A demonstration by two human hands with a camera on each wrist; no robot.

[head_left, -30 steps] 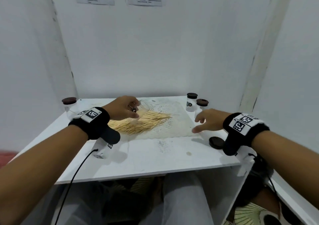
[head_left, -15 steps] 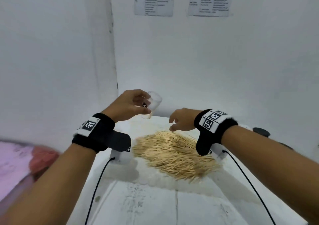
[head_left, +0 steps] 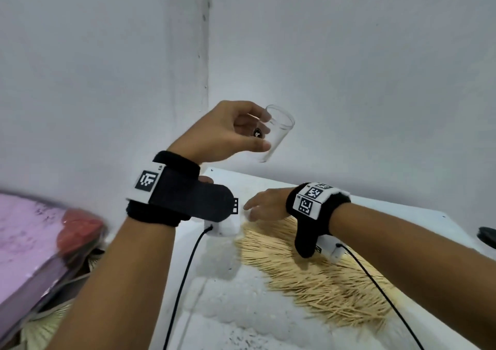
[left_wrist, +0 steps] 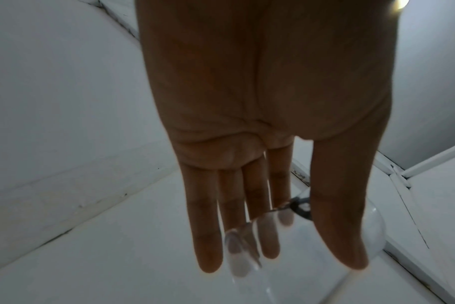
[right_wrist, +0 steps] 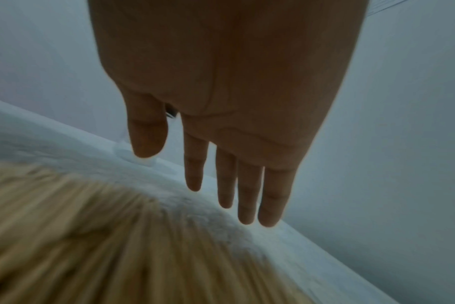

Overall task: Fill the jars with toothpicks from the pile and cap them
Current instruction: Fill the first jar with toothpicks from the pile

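My left hand (head_left: 241, 132) holds a clear, uncapped jar (head_left: 276, 132) in the air above the table's far left corner, tilted with its mouth toward the upper right. In the left wrist view the fingers (left_wrist: 262, 226) and thumb pinch the jar (left_wrist: 372, 232), which looks empty. A wide pile of toothpicks (head_left: 316, 277) lies on the white table (head_left: 241, 309). My right hand (head_left: 264, 206) hovers open just over the pile's far left end, fingers straight, holding nothing. From the right wrist view the fingers (right_wrist: 244, 195) hang above the pile (right_wrist: 91, 236).
A dark lid (head_left: 487, 235) lies at the table's right edge. White walls close in behind and on the left. Off the table's left side lies a pink slab (head_left: 29, 242) with a red thing on it. Wrist camera cables trail over the tabletop.
My left hand has lifted the jar from the pile into the air. My right hand swung left over the pile and dropped low over its far end. My head turned left.
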